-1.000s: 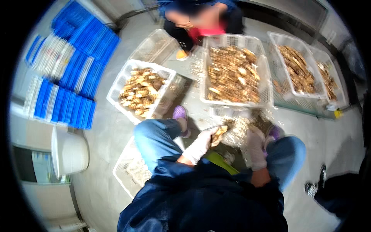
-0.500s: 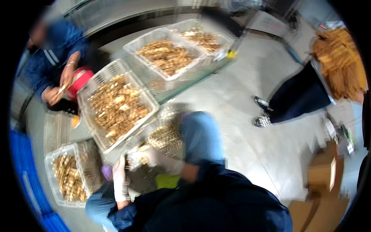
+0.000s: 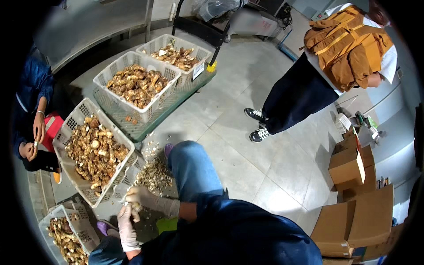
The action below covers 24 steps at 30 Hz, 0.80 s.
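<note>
My left hand [image 3: 128, 229], in a thin whitish glove, is raised with its fingers closed. Against its fingertips is my right hand [image 3: 148, 199], gloved too and curled shut. A small pale piece shows between the two hands, too small and covered to name. Below and beyond them, a heap of pale trimmings [image 3: 154, 174] lies on the floor. The large white crate [image 3: 126, 157] just past my hands is full of brown, thick-stemmed mushrooms [image 3: 95, 150]. At lower left, a smaller white crate [image 3: 46, 221] holds paler mushrooms [image 3: 66, 240].
Two more mushroom crates [image 3: 163, 99] [image 3: 205, 53] stand on a green platform trolley [image 3: 176, 106]. At far left, a seated co-worker [image 3: 37, 84] holds a small pale piece. Another person [image 3: 300, 95] with a mustard backpack [image 3: 349, 48] stands right. Cardboard boxes [image 3: 371, 216] are stacked lower right.
My view has swung right and steadied, so crates and co-worker sit further left. My hands stay close together; the right one is now drawn in against the left fingertips.
</note>
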{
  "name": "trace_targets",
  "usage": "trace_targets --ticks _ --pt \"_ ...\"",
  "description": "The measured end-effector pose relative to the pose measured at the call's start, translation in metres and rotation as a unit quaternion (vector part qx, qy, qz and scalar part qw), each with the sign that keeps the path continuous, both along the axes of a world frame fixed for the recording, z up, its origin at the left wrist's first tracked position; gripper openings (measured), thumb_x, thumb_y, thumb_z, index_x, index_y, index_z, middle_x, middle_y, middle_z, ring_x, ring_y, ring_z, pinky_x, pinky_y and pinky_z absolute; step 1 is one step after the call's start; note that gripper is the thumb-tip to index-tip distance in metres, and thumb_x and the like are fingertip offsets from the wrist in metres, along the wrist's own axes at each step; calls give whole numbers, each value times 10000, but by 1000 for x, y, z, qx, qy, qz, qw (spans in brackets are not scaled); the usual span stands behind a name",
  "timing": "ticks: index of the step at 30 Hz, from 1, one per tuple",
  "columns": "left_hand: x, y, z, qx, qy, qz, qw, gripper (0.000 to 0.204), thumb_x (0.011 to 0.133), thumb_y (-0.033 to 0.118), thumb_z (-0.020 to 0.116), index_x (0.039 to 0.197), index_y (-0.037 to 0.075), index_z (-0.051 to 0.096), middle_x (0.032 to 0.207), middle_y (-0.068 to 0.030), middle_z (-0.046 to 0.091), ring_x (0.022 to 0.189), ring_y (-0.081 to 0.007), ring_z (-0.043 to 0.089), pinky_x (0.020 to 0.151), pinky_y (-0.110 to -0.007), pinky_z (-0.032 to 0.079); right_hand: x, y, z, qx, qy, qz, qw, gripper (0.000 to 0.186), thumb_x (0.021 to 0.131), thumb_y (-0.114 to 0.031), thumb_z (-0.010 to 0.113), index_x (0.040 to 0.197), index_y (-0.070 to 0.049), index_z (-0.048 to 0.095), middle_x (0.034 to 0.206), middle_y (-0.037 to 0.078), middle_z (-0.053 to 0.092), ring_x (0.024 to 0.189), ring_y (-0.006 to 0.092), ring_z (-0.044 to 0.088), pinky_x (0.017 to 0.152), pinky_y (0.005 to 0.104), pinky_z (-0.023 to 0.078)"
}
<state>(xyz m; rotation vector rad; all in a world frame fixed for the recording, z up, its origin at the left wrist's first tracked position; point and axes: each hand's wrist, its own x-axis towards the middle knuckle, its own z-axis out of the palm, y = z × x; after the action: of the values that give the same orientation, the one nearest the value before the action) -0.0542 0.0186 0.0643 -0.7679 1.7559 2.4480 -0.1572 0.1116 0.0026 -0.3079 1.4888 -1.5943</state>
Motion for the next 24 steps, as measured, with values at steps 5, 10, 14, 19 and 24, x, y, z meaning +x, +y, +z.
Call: trace_targets --ticks 5,10,14,19,24 --pt "15 -25 -90 -278 -109 -89 950 197 825 205 542 831 40 651 664 -96 618 597 -198 580 561 -272 440 -35 -1 20 -92 413 -127 897 221 775 -194 598 763 25 585 600 93 541 553 158 535 509 302 439" --pt "44 -67 -136 -459 -243 29 854 262 770 295 530 833 72 652 775 -205 602 739 -364 583 658 -387 453 -74 -17 72 38 395 144 907 205 774 -199 617 885 -27 605 757 107 604 647 199 590 573 310 464" --pt "37 -66 -140 -504 -182 114 837 181 765 137 536 903 119 651 788 -154 617 746 -312 592 682 -363 458 -101 -14 46 147 520 284 792 154 763 -185 545 869 -118 633 780 109 629 692 260 606 639 337 495" --pt "9 -84 -112 -291 -129 212 924 219 842 106 519 1013 19 625 817 -37 636 707 -96 560 683 -219 444 -68 -20 10 216 654 390 612 105 663 -109 552 681 -48 634 650 112 624 588 248 621 461 381 460" --pt "-101 -140 -82 -347 -75 151 922 249 872 191 513 1025 22 612 878 -58 631 781 -96 566 688 -218 439 -59 -28 38 190 611 434 634 116 668 -106 570 677 -47 669 621 98 628 564 230 623 426 373 452"
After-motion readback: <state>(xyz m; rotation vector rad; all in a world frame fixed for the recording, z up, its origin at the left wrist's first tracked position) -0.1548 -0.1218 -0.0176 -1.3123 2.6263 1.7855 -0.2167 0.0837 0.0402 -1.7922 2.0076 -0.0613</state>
